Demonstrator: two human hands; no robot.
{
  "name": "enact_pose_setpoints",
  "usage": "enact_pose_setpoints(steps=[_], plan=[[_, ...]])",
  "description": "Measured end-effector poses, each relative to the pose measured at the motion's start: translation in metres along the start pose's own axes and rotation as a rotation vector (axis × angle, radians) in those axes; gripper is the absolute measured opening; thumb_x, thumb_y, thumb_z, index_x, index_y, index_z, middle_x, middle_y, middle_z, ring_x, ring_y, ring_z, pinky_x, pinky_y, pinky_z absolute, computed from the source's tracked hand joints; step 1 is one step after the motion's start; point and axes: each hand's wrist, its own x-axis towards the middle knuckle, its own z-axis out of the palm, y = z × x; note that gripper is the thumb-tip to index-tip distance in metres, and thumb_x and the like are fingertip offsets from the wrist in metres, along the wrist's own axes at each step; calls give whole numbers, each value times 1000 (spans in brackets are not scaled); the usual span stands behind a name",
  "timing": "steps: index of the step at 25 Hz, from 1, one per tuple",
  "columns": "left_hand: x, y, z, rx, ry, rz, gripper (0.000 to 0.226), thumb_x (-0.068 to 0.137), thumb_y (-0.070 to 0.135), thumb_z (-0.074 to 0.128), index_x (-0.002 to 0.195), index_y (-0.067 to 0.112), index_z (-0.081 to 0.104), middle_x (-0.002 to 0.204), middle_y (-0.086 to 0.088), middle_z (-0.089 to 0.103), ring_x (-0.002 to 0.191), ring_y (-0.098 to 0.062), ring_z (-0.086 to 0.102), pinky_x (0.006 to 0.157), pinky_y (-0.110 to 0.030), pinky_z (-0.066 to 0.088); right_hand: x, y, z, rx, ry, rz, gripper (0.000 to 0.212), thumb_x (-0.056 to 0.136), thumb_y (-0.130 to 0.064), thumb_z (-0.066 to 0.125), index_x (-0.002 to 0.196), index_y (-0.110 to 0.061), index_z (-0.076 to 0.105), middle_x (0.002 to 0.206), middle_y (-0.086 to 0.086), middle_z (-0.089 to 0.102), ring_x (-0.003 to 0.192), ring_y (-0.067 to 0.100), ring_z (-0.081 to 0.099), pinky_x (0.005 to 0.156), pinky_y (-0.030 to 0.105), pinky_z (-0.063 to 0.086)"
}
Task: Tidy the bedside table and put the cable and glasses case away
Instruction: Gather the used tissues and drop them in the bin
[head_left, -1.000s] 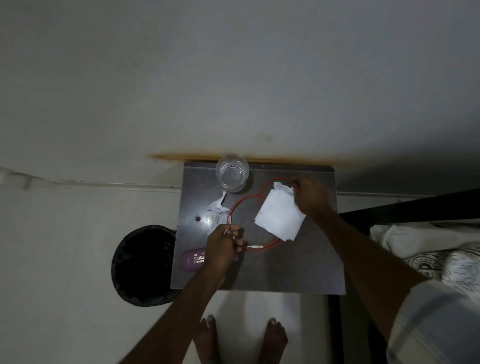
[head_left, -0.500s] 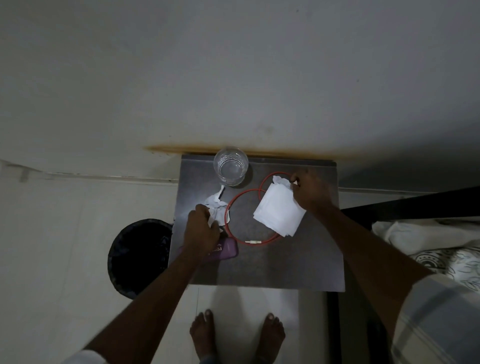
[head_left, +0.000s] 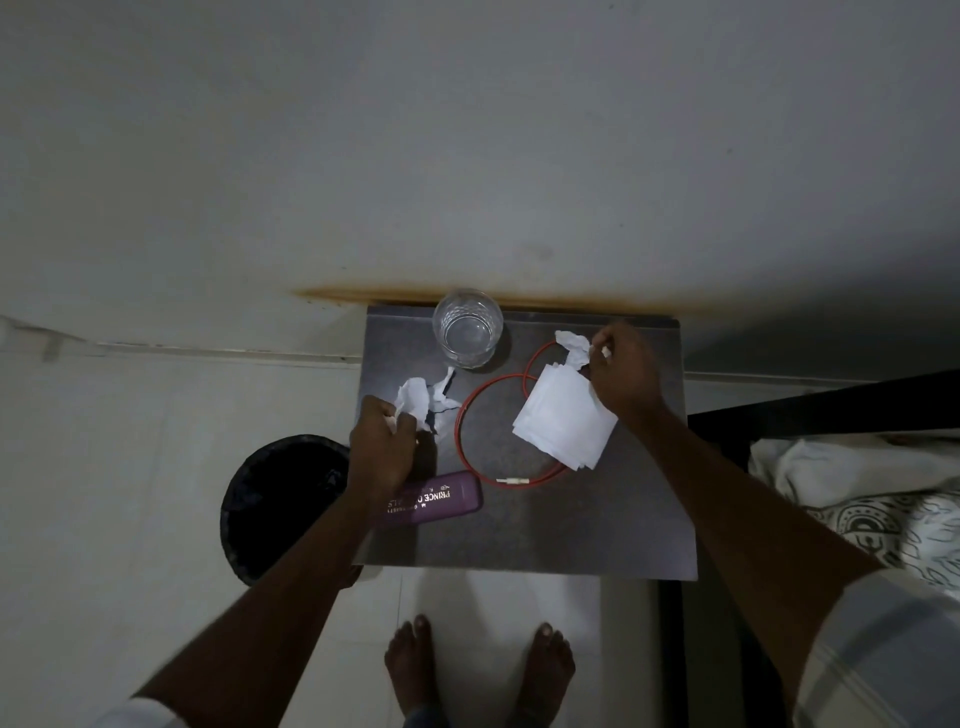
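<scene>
On the dark bedside table a red cable lies coiled, partly under a flat stack of white tissues. A purple glasses case lies near the table's front left, partly hidden by my left wrist. My left hand is closed on a crumpled white tissue at the table's left side. At the back right, my right hand pinches another crumpled tissue, lifted just above the flat stack.
A clear drinking glass stands at the table's back edge against the wall. A black waste bin sits on the floor left of the table. A bed with patterned bedding borders the right. My bare feet are below.
My left hand moved from the cable's plug end up and left to the crumpled tissue and closed on it. My right hand lifted a crumpled tissue at the stack's back corner.
</scene>
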Motion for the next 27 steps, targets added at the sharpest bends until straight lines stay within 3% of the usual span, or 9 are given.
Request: enact_pose_setpoints(steps=[4,8,10,12,16,18,21,24,27], plan=[[8,2,-10,-82,34,76,29,85,-6,40,103,16,43,92,-9,60,79,-26,59,71,-37,48,8,13,11,-55,-76,-33,18,80,4,64,97,-3,66,98,14,65,89,20,56,76,27,38],[16,7,-6,-47,-50,191,23,85,-10,42,76,8,52,73,-3,56,69,-14,52,62,-21,41,10,4,5,-31,98,-8,16,83,5,55,85,-4,68,89,12,64,82,22,58,70,26,38],[23,8,1,-124,-87,59,14,88,2,47,78,7,55,82,-9,59,76,-19,55,71,-27,44,4,-5,-1,39,187,-3,15,83,4,55,87,-3,68,89,10,64,81,20,58,70,27,41],[31,8,9,-85,-104,6,21,87,24,45,90,8,59,97,-14,60,90,-27,59,81,-41,46,-4,-13,-8,119,238,-4,14,82,3,56,88,-3,67,90,12,66,82,21,59,71,27,45],[32,14,23,56,-160,223,21,86,24,59,103,14,52,105,-9,53,87,-21,58,73,-35,51,-37,-30,-6,281,211,109,16,87,1,55,99,-5,65,94,8,67,81,14,61,71,17,45],[30,9,28,142,-170,336,24,88,17,63,107,13,51,105,-6,47,81,-18,55,66,-28,47,-56,-39,1,306,170,169,20,89,0,55,104,-6,67,94,2,66,79,8,59,72,17,46],[32,2,28,182,-117,428,12,91,10,57,99,3,55,98,-14,52,83,-26,54,67,-27,35,-78,-53,20,378,130,159,25,86,5,54,103,-5,69,97,6,67,85,15,60,77,17,47],[34,5,13,36,-172,215,15,97,21,53,95,7,55,93,-7,58,83,-20,55,70,-29,36,-93,-72,43,453,83,202,27,80,-13,51,91,-33,66,94,7,69,83,25,66,79,40,55],[23,14,-10,-488,-307,-167,14,95,23,50,92,11,57,83,-5,66,61,-14,61,59,-29,42,-105,-102,64,378,63,151,34,79,-11,50,104,-29,66,102,3,71,94,27,67,86,46,55]])
